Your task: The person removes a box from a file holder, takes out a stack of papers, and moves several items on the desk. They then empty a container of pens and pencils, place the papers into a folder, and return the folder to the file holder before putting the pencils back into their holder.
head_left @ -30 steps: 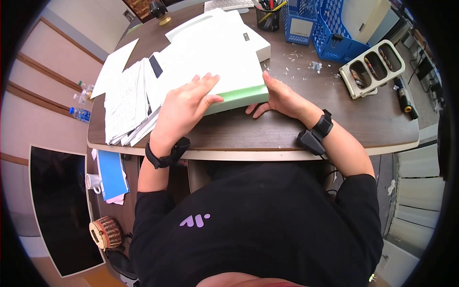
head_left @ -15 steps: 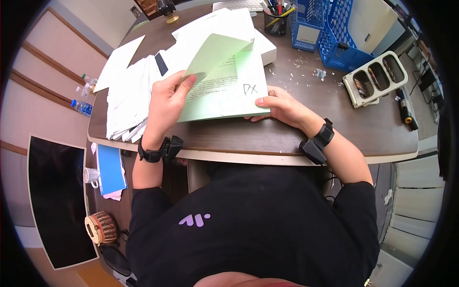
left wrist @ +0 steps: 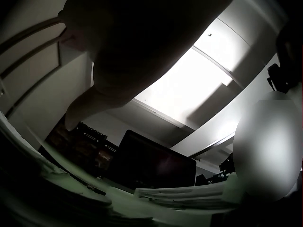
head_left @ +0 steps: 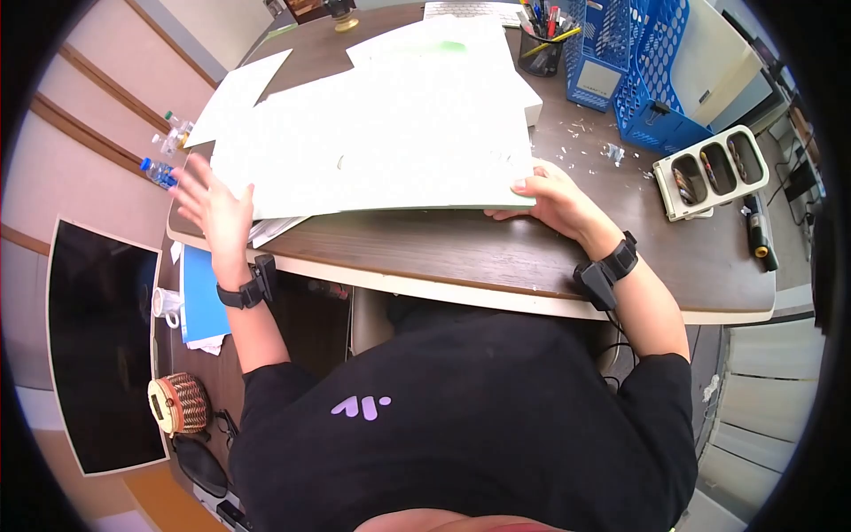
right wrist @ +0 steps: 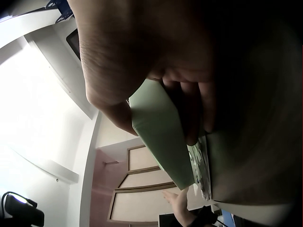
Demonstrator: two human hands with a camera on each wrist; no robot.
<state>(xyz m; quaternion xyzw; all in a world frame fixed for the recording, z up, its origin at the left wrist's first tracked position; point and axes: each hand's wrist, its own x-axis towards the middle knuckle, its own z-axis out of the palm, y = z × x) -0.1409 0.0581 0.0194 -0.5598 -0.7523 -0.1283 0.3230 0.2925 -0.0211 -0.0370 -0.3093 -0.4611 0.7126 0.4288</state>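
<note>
A thick paper booklet [head_left: 399, 168] lies spread in front of me, its surface washed out to white in the head view. My right hand [head_left: 560, 200] grips its near right corner, thumb on top and fingers underneath. In the right wrist view its pale green side [right wrist: 161, 135] shows between that thumb and the fingers. My left hand [head_left: 217, 211] is at the booklet's left edge, fingers straight and spread, thumb beside the paper. It is a dark shape in the left wrist view.
Loose papers [head_left: 238, 93] lie at the left. To the right stand a pen cup [head_left: 539, 58], blue file holders [head_left: 596, 80] and a beige three-slot tray [head_left: 714, 170]. Paper scraps [head_left: 614, 153] dot the desk. A black cylinder [head_left: 758, 232] lies near the right edge.
Half a second ago my left hand held up a pale green sheet over printed text; it has since let go and moved left with fingers spread. The right thumb stays on the near right corner.
</note>
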